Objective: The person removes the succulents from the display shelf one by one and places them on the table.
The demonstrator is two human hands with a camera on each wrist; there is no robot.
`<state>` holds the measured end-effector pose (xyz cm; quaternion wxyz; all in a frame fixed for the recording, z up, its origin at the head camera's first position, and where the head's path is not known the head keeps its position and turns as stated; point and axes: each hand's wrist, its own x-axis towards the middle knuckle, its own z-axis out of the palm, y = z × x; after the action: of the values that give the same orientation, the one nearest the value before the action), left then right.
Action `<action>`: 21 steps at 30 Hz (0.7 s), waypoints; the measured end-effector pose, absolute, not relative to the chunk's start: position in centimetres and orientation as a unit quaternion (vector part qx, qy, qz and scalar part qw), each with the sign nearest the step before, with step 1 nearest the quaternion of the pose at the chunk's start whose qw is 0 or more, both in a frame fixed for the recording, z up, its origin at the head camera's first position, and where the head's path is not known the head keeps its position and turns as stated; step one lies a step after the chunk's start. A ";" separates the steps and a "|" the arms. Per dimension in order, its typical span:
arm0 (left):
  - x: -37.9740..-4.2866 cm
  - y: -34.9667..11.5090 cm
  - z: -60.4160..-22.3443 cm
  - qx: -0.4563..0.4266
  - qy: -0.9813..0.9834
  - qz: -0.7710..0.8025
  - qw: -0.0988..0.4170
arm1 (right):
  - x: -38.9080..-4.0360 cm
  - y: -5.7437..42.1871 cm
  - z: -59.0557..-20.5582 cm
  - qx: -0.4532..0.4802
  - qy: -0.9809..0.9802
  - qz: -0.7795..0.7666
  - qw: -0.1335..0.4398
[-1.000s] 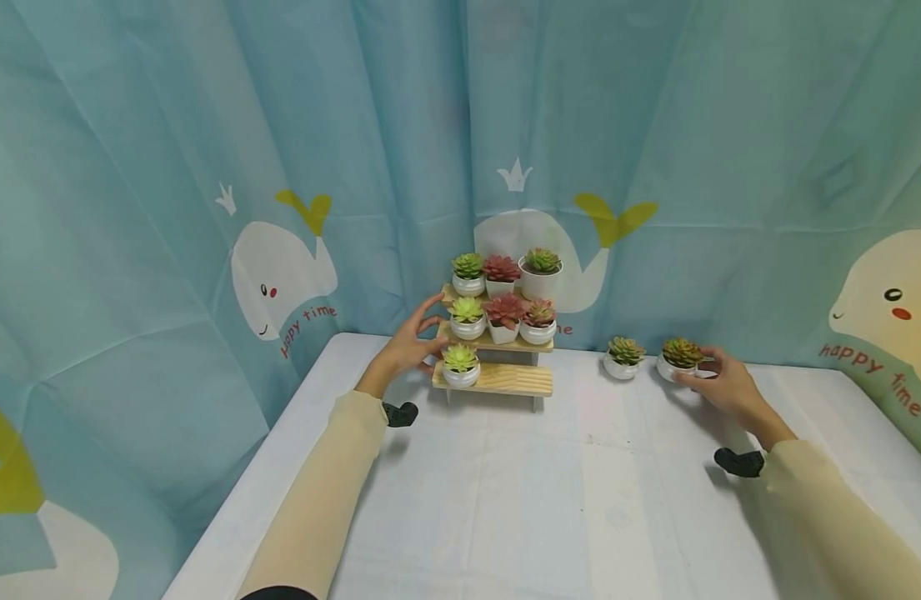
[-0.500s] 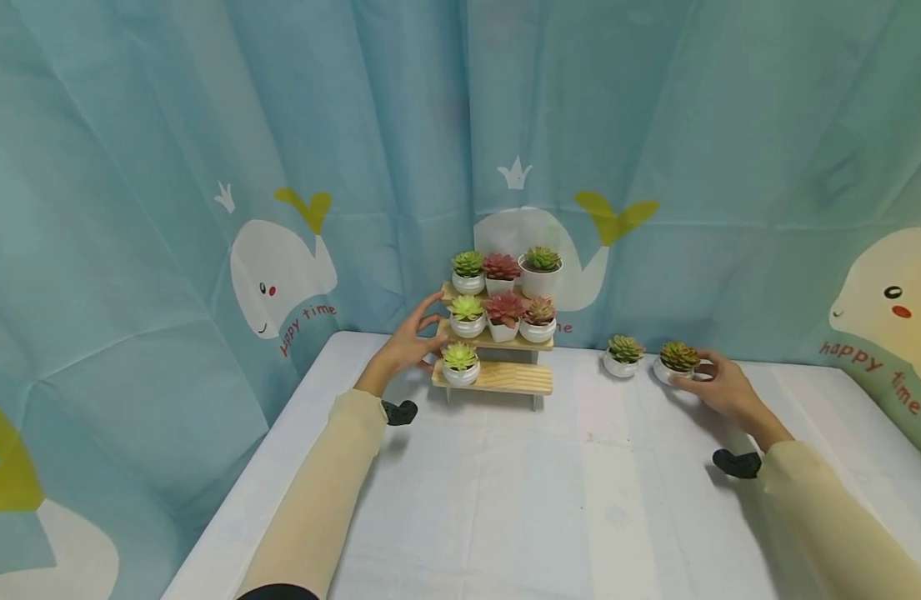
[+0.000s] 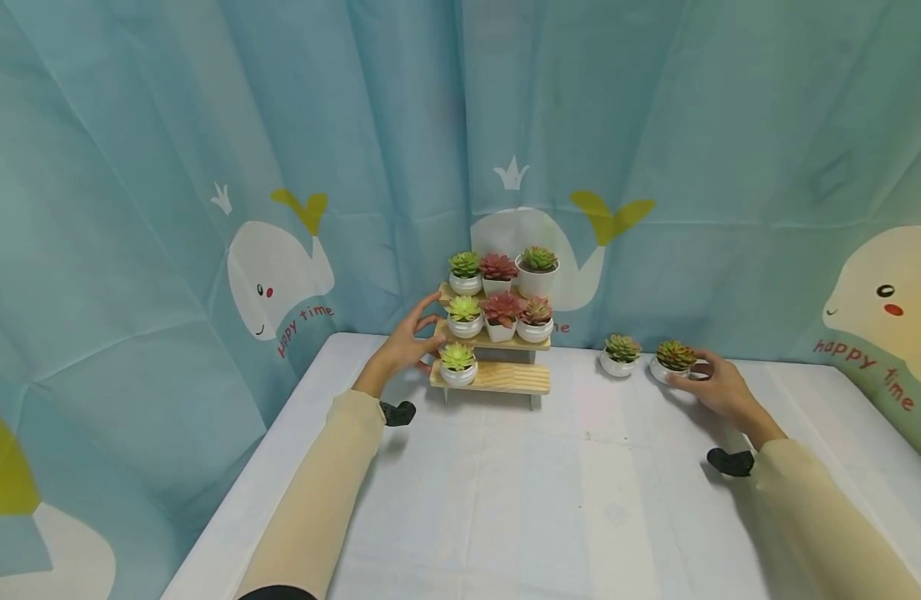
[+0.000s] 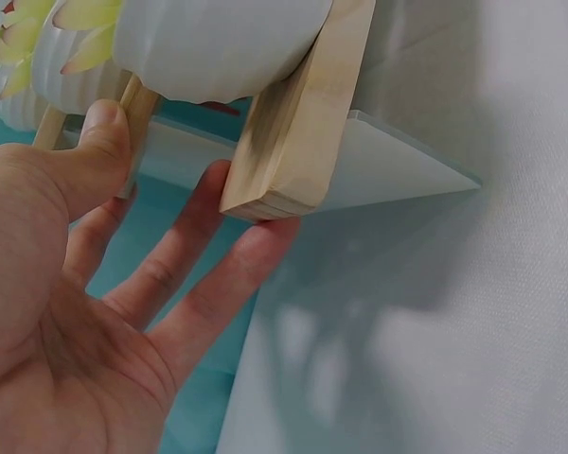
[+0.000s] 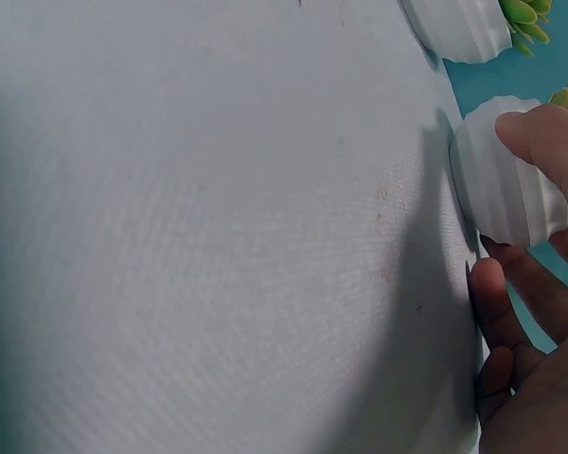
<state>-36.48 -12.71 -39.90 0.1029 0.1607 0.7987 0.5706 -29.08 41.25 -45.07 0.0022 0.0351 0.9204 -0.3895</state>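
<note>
At the left end of a three-tier wooden plant stand (image 3: 513,377), my left hand (image 3: 402,347) touches the shelf ends with spread fingers. Its thumb lies at the middle shelf's end and two fingertips meet the lowest shelf (image 4: 293,156). My right hand (image 3: 723,388) holds a small potted succulent (image 3: 673,360) by its white pot, thumb on the near side and fingers beyond. The wrist view shows that thumb against the ribbed white pot (image 5: 506,175). Just left of it stands another green potted succulent (image 3: 619,355). On the lowest shelf, a yellow-green succulent (image 3: 457,363) sits at the left end.
The two upper shelves carry several potted succulents, among them a red one (image 3: 501,312) and one in a taller white pot (image 3: 537,275). A blue whale-print curtain (image 3: 400,167) hangs behind the table, which has a pale cloth (image 3: 535,492).
My right hand and the succulent it holds have shifted slightly left, toward the other loose pot. The left hand keeps its place at the stand, and the head view has shifted a little.
</note>
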 end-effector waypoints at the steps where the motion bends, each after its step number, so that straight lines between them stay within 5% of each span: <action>1: -36.5 -12.7 -39.9 0.160 0.798 0.571 0.103 | -29.1 41.3 -45.1 0.035 0.920 -0.391 0.002; 21: -36.3 -12.5 -39.6 0.155 0.802 0.567 0.105 | -29.2 41.2 -44.4 0.036 0.924 -0.378 0.033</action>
<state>-36.25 -12.54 -39.58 0.1049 0.1549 0.8020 0.5673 -29.16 41.20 -44.36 0.0326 0.0357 0.9245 -0.3782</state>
